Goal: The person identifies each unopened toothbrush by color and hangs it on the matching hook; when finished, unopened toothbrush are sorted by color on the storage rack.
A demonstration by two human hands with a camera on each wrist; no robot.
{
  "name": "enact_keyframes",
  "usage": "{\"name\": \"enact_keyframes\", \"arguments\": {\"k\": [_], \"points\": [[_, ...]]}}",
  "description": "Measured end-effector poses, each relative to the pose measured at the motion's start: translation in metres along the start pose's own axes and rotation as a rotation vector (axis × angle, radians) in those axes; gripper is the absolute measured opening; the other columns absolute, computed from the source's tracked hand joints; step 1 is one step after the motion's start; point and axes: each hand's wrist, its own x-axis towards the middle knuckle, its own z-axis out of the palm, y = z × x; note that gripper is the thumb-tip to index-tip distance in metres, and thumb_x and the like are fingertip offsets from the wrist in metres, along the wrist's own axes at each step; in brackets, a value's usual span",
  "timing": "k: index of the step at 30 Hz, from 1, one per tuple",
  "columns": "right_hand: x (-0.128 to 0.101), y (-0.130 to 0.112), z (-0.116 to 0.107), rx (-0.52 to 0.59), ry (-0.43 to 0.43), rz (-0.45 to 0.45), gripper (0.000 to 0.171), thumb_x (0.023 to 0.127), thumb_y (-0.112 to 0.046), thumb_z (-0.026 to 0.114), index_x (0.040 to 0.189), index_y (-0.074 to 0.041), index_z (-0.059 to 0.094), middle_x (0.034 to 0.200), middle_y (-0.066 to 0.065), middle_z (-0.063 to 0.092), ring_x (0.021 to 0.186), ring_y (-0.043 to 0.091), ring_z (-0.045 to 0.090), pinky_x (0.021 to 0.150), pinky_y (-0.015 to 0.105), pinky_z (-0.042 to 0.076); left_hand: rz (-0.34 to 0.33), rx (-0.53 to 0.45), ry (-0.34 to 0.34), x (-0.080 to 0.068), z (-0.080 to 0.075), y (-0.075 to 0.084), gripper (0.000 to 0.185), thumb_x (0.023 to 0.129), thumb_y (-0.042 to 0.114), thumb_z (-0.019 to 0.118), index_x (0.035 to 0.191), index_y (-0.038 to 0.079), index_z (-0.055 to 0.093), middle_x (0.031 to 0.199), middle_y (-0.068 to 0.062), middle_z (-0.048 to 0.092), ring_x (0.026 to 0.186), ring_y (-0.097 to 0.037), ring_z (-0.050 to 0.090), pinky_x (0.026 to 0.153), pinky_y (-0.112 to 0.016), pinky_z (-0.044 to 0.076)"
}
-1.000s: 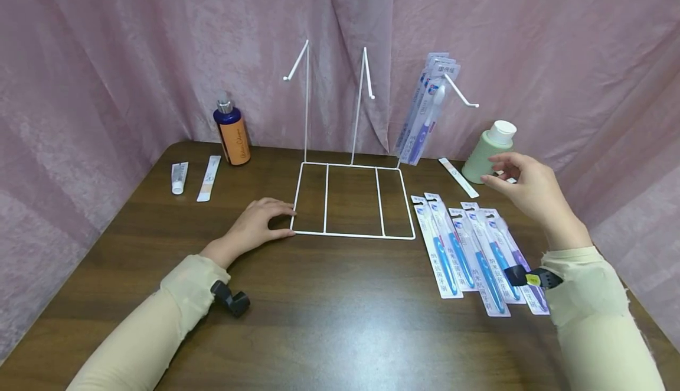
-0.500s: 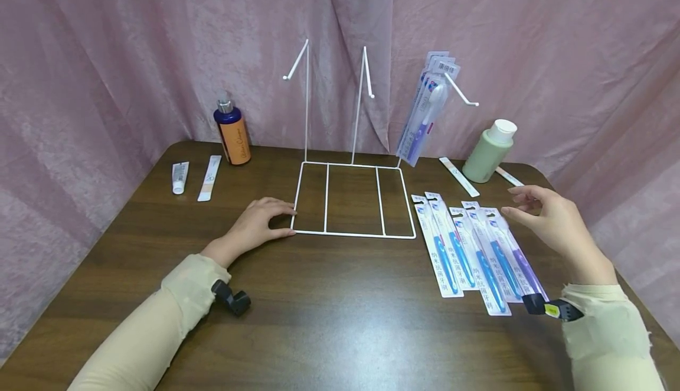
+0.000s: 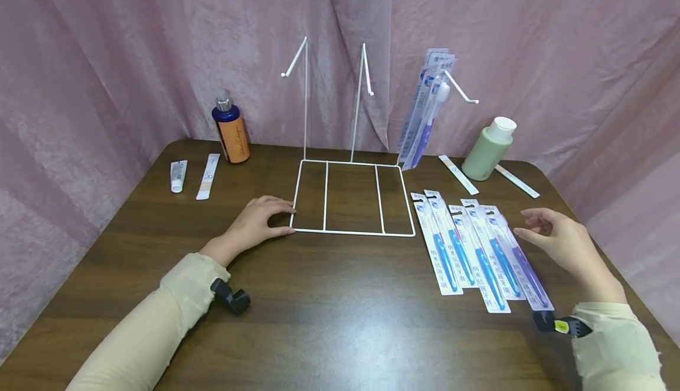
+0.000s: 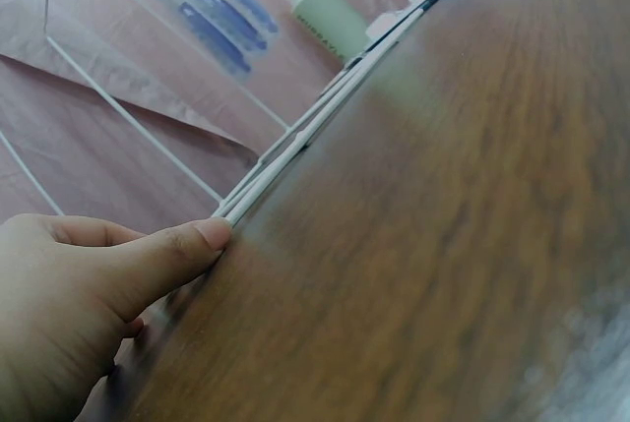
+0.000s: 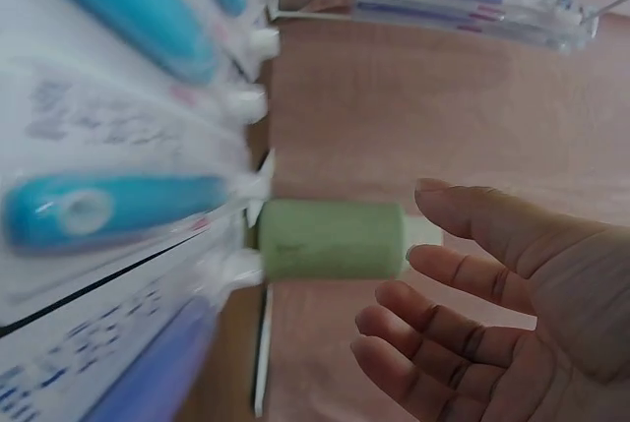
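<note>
A: What is met first on the left?

B: The left hand (image 3: 257,222). The near left corner of a white wire rack (image 3: 353,233) is touched by its fingers, thumb and forefinger being parted.

A: And the other fingers?

B: They are mostly covered in the left wrist view, so how firmly the wire is held cannot fairly be told.

A: Farther right?

B: Hanging packets (image 3: 422,116) are borne by the right hook (image 3: 457,87); beside the rack, blue toothbrush packets (image 3: 443,255) are spread on the surface (image 3: 329,320), then a purple toothbrush packet (image 3: 531,270).

A: And the right hand (image 3: 558,237)?

B: It is held just right of the purple packet, fingers loosely curved, thumb set apart. In the right wrist view, the nearest packets are blurred and cut off, and the cap of a green bottle (image 5: 333,240) is partly covered by fingertips.
</note>
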Motion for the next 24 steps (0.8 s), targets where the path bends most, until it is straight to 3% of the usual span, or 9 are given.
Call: {"name": "enact_keyframes", "arguments": {"k": [6,15,24], "points": [[-0.002,0.012,0.011,-0.018,-0.034,0.015,0.048,0.088,-0.030,0.070,0.121,0.003,0.058,0.097,0.021,0.068,0.084,0.027,0.060,0.067,0.033,0.042,0.002,0.001,0.003,0.000,-0.001,-0.001,0.047,0.082,0.041,0.074,0.120,0.016,0.067,0.135,-0.005,0.060,0.127,-0.029,0.049,0.108,-0.053,0.033],[-0.001,0.024,0.021,-0.014,-0.171,0.053,0.055,0.087,-0.030,0.070,0.125,0.007,0.053,0.104,0.027,0.064,0.086,0.029,0.059,0.072,0.044,0.046,0.004,-0.002,0.005,0.001,-0.002,0.000,0.047,0.082,0.041,0.074,0.120,0.015,0.067,0.134,-0.006,0.061,0.126,-0.030,0.050,0.107,-0.053,0.034],[0.000,0.025,0.031,-0.044,-0.246,0.088,0.057,0.083,-0.025,0.072,0.124,0.009,0.052,0.097,0.022,0.064,0.079,0.024,0.057,0.066,0.029,0.039,0.000,-0.002,-0.008,0.002,-0.002,0.000,0.046,0.082,0.040,0.074,0.121,0.016,0.067,0.135,-0.005,0.060,0.127,-0.029,0.049,0.107,-0.052,0.034]]}}
